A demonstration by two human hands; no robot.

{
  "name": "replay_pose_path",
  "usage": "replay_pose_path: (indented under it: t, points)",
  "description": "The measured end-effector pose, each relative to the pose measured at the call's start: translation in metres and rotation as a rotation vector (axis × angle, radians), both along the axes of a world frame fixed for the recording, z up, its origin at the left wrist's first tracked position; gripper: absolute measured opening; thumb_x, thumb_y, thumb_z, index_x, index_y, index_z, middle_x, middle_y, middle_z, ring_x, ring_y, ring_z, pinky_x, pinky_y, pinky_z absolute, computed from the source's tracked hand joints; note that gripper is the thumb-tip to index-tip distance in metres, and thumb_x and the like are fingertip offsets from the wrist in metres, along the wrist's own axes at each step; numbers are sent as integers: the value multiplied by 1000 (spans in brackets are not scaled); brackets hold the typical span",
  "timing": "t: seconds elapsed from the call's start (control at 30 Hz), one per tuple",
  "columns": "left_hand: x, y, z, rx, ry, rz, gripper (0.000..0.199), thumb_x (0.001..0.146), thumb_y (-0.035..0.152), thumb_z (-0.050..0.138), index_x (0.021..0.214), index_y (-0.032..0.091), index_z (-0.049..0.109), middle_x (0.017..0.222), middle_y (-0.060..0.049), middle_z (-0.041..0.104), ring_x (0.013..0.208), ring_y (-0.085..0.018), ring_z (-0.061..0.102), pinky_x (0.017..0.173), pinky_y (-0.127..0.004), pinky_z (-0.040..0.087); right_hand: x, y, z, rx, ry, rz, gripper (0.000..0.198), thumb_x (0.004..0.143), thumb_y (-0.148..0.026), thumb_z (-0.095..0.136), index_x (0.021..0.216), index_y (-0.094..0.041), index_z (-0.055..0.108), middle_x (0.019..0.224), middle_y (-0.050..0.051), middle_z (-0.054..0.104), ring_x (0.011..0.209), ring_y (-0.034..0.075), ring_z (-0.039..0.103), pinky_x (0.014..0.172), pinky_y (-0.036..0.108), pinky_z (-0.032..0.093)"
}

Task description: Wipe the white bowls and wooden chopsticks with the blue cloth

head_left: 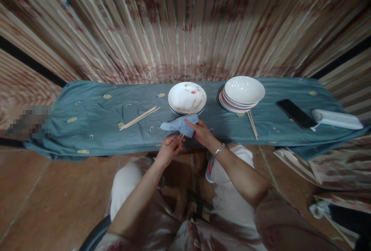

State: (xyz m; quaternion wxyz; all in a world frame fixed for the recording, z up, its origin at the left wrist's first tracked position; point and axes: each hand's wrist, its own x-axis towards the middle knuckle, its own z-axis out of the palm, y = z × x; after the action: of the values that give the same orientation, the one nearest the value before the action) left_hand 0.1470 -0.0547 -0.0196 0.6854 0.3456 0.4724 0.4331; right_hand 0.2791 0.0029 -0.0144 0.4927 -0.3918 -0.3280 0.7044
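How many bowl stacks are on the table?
2: the middle stack, just beyond the blue cloth, and the right stack, left of the phone. No others show.

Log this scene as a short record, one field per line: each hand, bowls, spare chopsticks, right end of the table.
Left hand: grips chopsticks, count unclear
Right hand: holds a blue cloth around them
Bowls: left stack, flowered inside; right stack, taller
Spare chopsticks: left bunch, right bunch
Right end: black phone, white device
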Motion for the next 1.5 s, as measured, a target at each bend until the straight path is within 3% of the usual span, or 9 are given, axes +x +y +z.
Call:
replay_pose_path:
  t: [0.3,0.5,0.7,0.83,0.93,1.07,1.2,1.5]
  points:
    - [-2,2,-3,47,36,36,41,67,53,64,57,13,55,44,4,48,33,-1,24,37,-19,11,-5,-6,-11,133,-214,146,34,60,-48,73,65,-15,64,62,-1,62,63,12,55,59,25,42]
    - [-8,6,-6,128,192,-14,43,71,56,59,63,14,63,52,-1,59,43,-10,50,38,-21,29,3,0,-8,213,-269,80,37,60,-52,71,65,-16,65,60,-1,61,62,14,54,61,28,44]
    - [-32,11,4,316,387,216,32,74,45,60,66,15,64,44,2,54,39,-9,45,41,-21,34,15,0,-1,173,-248,227,36,56,-50,74,69,-17,68,66,0,65,72,16,58,74,31,47]
    - [-44,13,25,584,692,377,23,81,34,57,89,16,67,76,-4,68,59,-12,58,54,-23,45,22,-4,6,130,-277,354,34,55,-46,76,68,-16,67,65,-1,65,68,14,56,73,30,45]
    - [-42,15,41,878,1050,243,23,86,27,51,99,18,67,94,-7,66,85,-17,60,74,-29,49,24,-6,9,122,-325,459,36,53,-46,77,64,-15,64,60,-4,61,62,11,52,66,27,42]
    - [-30,18,52,1119,1354,-43,34,90,16,41,119,18,59,99,-10,59,95,-20,53,81,-33,46,25,-9,13,93,-365,569,42,47,-49,79,60,-14,60,55,-6,55,56,9,45,59,24,38]
    - [-24,20,57,1221,1486,-230,33,92,17,37,116,17,60,96,-11,57,90,-21,49,76,-33,44,29,-13,18,99,-407,653,44,45,-50,79,55,-16,53,51,-8,48,51,6,39,51,22,32]
    - [-28,14,56,1366,1638,-382,25,94,19,39,98,14,63,92,-8,58,85,-19,49,73,-30,42,44,-20,24,114,-475,766,44,51,-51,75,55,-18,48,49,-10,38,48,5,31,45,22,22]
